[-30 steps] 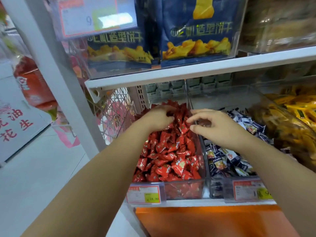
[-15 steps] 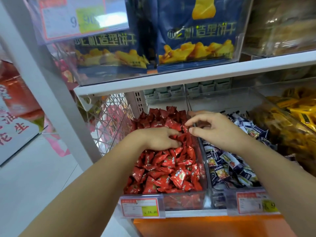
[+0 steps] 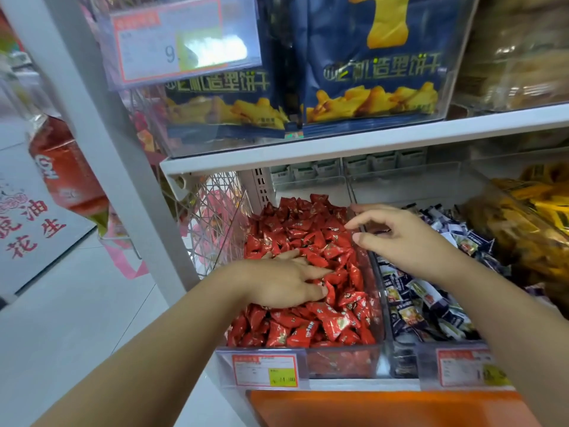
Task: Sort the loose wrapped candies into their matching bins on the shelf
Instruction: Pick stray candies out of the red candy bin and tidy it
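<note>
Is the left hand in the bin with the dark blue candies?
No, the left hand rests flat on the red candies.

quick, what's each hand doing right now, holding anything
Left hand: open, flat on the red candies.
Right hand: open, loosely curled, holding nothing visible.
</note>
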`<action>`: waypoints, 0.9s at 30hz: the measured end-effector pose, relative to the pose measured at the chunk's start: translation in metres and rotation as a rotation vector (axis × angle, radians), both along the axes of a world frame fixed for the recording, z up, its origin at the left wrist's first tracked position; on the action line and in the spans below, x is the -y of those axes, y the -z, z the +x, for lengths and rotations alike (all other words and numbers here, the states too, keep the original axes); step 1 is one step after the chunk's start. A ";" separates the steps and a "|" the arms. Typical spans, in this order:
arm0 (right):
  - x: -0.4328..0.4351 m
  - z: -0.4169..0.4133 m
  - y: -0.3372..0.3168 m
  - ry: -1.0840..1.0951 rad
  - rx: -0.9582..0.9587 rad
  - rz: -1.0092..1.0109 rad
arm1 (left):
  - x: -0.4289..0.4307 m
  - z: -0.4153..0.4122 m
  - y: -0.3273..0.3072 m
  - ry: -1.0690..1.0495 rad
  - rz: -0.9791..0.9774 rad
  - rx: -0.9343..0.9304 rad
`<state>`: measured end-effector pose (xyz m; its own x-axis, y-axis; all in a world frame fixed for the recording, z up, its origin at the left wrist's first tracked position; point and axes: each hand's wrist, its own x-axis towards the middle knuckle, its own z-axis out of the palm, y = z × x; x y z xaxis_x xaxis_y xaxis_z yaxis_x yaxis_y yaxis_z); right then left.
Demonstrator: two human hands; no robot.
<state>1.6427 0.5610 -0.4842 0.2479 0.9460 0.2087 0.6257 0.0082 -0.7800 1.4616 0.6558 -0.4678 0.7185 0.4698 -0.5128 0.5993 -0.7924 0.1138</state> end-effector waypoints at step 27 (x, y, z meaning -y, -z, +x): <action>-0.006 0.005 0.001 0.004 0.004 0.005 | -0.058 0.079 0.005 -0.309 -0.119 0.330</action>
<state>1.6473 0.5673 -0.4851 0.2505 0.9440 0.2148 0.6291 0.0099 -0.7773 1.5402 0.7142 -0.4731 0.6880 0.6391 -0.3438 0.7217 -0.5525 0.4170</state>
